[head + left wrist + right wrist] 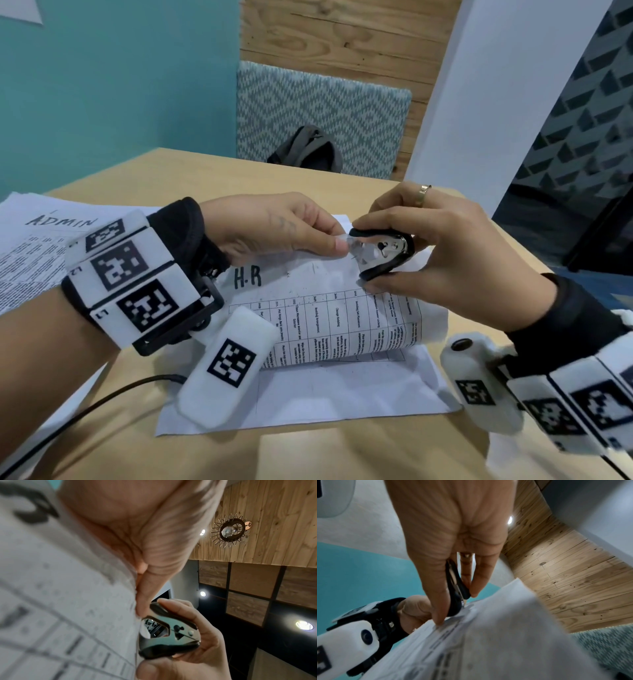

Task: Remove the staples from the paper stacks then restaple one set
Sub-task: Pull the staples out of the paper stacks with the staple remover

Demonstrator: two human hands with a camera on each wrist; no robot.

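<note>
A paper stack marked "H.R" (322, 308) is lifted and curled above the wooden table (342, 452). My left hand (291, 233) pinches its top corner between thumb and fingers. My right hand (438, 246) grips a black and chrome staple remover (383, 251), whose claws sit at that same corner next to my left thumb. In the left wrist view the staple remover (169, 632) is squeezed between the right thumb and fingers against the paper (68, 601). The right wrist view shows the remover (456, 591) meeting the sheet's edge (488, 628). No staple can be made out.
A second stack marked "ADMIN" (37, 246) lies at the table's left. A loose sheet (342, 390) lies flat under the lifted stack. A black cable (85, 411) runs across the front left. A patterned chair back (322, 116) with a dark bag (305, 150) stands behind the table.
</note>
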